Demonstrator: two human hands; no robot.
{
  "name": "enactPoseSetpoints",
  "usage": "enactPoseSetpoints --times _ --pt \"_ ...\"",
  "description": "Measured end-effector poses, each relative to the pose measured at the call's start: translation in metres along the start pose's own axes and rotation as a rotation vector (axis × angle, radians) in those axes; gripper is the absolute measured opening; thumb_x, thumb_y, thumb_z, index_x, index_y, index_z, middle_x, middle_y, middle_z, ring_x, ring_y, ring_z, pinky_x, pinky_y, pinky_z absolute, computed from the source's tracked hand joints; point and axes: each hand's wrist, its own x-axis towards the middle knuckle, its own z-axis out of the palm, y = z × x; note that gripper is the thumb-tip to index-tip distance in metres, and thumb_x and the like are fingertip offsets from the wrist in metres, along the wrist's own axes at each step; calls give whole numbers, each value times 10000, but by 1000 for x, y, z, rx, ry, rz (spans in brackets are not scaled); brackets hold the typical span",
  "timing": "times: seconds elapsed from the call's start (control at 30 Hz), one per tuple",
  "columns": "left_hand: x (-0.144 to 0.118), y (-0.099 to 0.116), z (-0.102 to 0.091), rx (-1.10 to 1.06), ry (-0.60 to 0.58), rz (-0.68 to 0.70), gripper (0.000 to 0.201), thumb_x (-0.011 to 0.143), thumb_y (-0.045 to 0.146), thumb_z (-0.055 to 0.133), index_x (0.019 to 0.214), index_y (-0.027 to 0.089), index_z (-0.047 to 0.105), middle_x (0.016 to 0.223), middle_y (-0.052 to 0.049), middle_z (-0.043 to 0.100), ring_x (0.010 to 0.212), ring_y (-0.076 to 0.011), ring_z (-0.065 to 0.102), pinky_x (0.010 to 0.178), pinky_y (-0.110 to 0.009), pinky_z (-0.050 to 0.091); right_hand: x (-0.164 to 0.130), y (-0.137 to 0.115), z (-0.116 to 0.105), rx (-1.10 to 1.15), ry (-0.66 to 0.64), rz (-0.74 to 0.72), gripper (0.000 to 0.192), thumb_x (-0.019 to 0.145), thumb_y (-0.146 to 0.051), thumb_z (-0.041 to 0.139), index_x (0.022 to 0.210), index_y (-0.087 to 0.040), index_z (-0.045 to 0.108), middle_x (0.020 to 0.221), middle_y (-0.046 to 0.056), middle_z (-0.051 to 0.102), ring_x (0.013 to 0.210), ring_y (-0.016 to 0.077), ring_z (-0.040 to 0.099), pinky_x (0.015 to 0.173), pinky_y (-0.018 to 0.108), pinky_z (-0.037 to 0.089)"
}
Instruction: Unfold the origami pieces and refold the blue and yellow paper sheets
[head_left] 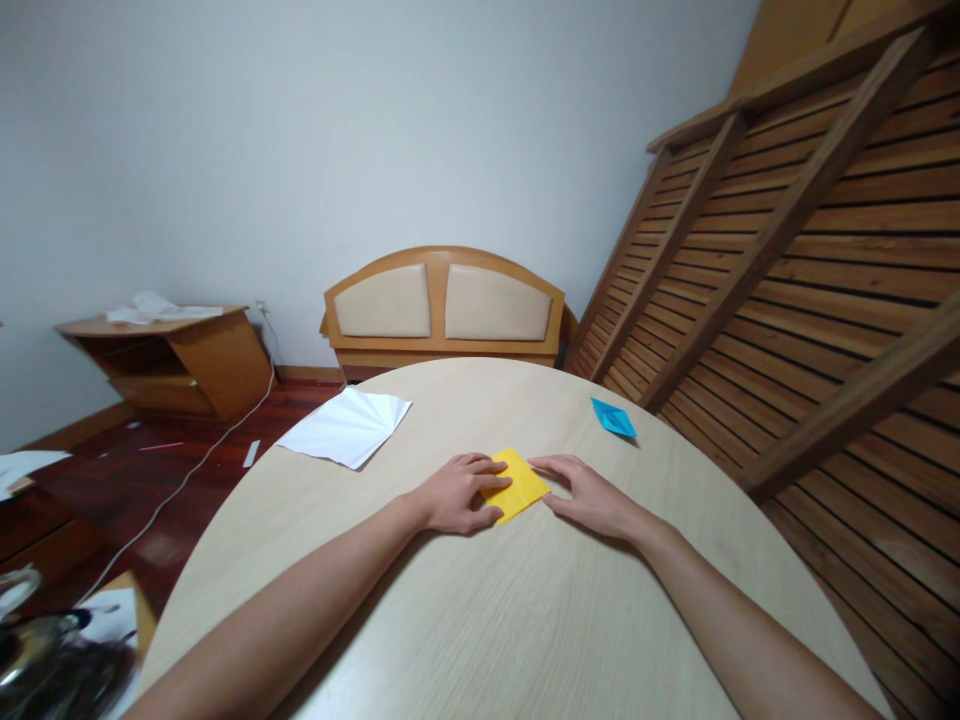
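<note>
A folded piece of yellow paper (519,484) lies on the pale round table (480,620) in front of me. My left hand (459,494) rests on its left side, fingers spread over the paper and thumb at the near edge. At the right corner is my right hand (589,497), its thumb and fingers apart, with the fingertips at or just beside the paper's edge. A folded blue paper piece (614,418) sits farther back on the right. On the left of the table lies a creased white paper sheet (346,428).
Beyond the table stands a wooden headboard (439,258) with cream panels. Wooden slatted frames (750,240) lean along the right side. A low wooden cabinet (217,360) is at the back left, and a white cable (214,447) runs across the dark red floor.
</note>
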Motion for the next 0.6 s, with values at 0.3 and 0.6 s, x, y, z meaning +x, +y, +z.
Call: enactPoseSetpoints --times 0.3,0.6 --pt "-1 -1 1 13 -6 18 530 879 428 588 1372 234 560 1452 -90 511 1328 -287 465 1122 -446 341 0 -3 -2 69 -20 29 393 885 -330 596 1256 -205 632 1302 97 629 1194 249 579 1076 454 427" --pt "0 -4 3 15 0 47 519 876 422 592 1365 248 565 1457 -85 506 1320 -303 470 1110 -467 351 -3 7 -4 -80 -9 -6 424 842 -420 664 1208 -207 671 1310 116 600 1262 279 501 1111 467 372"
